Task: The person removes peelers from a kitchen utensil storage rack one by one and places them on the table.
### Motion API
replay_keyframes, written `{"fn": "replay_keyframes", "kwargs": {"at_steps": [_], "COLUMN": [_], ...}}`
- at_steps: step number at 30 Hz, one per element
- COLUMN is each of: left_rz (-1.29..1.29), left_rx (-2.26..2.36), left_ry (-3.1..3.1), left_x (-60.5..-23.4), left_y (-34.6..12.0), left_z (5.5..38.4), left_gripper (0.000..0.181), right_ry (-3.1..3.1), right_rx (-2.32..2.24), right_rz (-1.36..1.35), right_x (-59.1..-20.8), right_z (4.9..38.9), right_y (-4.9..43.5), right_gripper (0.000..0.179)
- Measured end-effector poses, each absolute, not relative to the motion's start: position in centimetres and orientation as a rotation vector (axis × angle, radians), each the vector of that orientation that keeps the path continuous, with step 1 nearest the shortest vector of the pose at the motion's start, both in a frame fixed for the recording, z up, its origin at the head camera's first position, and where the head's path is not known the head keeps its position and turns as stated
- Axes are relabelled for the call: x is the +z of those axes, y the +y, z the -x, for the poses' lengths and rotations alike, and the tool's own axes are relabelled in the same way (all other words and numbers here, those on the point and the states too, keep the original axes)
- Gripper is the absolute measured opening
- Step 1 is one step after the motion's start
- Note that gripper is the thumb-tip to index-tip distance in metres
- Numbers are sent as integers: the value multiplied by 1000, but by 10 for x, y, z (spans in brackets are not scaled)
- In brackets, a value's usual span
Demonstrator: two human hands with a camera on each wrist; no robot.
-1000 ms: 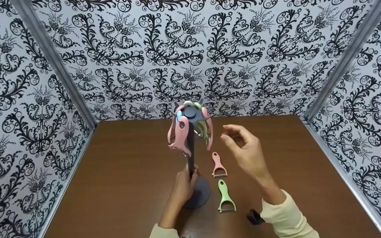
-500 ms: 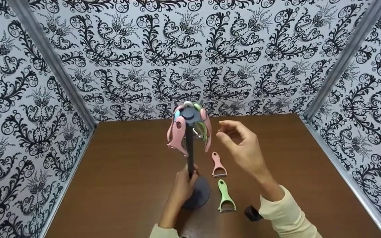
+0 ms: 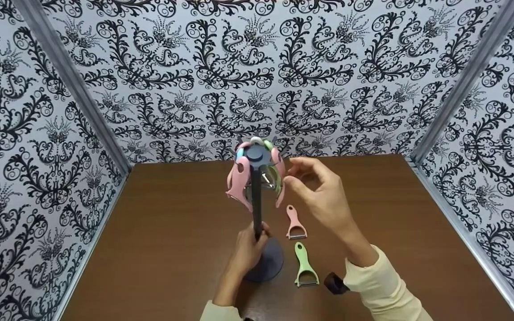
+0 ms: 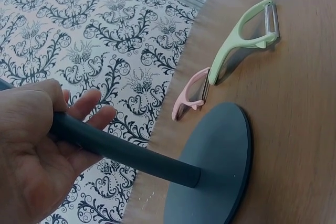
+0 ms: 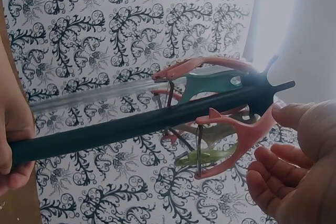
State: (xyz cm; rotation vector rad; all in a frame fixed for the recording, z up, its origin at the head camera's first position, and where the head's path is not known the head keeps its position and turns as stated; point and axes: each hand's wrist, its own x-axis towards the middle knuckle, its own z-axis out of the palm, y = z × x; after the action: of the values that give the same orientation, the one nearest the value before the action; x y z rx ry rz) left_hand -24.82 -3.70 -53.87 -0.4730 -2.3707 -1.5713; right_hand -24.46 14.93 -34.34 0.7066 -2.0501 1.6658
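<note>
My left hand [image 3: 246, 252] grips the dark pole of a hanging stand [image 3: 257, 200]. Several peelers hang from the hooks round its top, among them a pink peeler [image 3: 239, 178] at the front left and a teal one [image 5: 212, 85]. Beside the top, on the right, is my right hand [image 3: 321, 191], thumb and fingers bent and apart. The thumb tip lies at the handle of a hanging pink peeler [image 5: 254, 135]; whether it touches, I cannot tell. On the table, right of the stand, lie another pink peeler [image 3: 292, 216] and a green peeler [image 3: 301, 256].
The stand's round base [image 4: 218, 150] sits on the brown wooden table [image 3: 172, 232]. Patterned walls [image 3: 257, 58] with grey metal edge strips close in the back and sides. A black object [image 3: 336, 283] shows at the right sleeve.
My right hand has moved left, up to the hanging peelers. The stand's top and the peelers on it have shifted slightly. My left hand keeps its grip on the pole.
</note>
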Motion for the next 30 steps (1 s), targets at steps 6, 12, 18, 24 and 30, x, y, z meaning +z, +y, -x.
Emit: {"fn": "replay_keyframes", "kwargs": {"at_steps": [6,12,18,24,30], "left_rz": [466,481,495,528,542], "left_rx": [-1574,-1577,-1598,-1598,-1622], "left_ry": [-2386,-2395,-2405,-2384,-2357], "left_x": [-538,-539,-538,-538,-540], "left_y": [-37,-39,-40,-41,-41], "left_z": [248,250,250,251,251], "left_gripper": [14,16,18,23,22], "right_ry": [-2014,-1996,-1997,-1997,-2000], "right_rx": [1695,1729,1748,1708,1705], "right_rz": [-736,-723,-718,-725,-731], "right_x": [-343,-342,-341,-342,-344], "right_z": [244,245,246,247,248], "right_y": [144,139,136,134,131], "right_gripper": [34,38,40,40,38]}}
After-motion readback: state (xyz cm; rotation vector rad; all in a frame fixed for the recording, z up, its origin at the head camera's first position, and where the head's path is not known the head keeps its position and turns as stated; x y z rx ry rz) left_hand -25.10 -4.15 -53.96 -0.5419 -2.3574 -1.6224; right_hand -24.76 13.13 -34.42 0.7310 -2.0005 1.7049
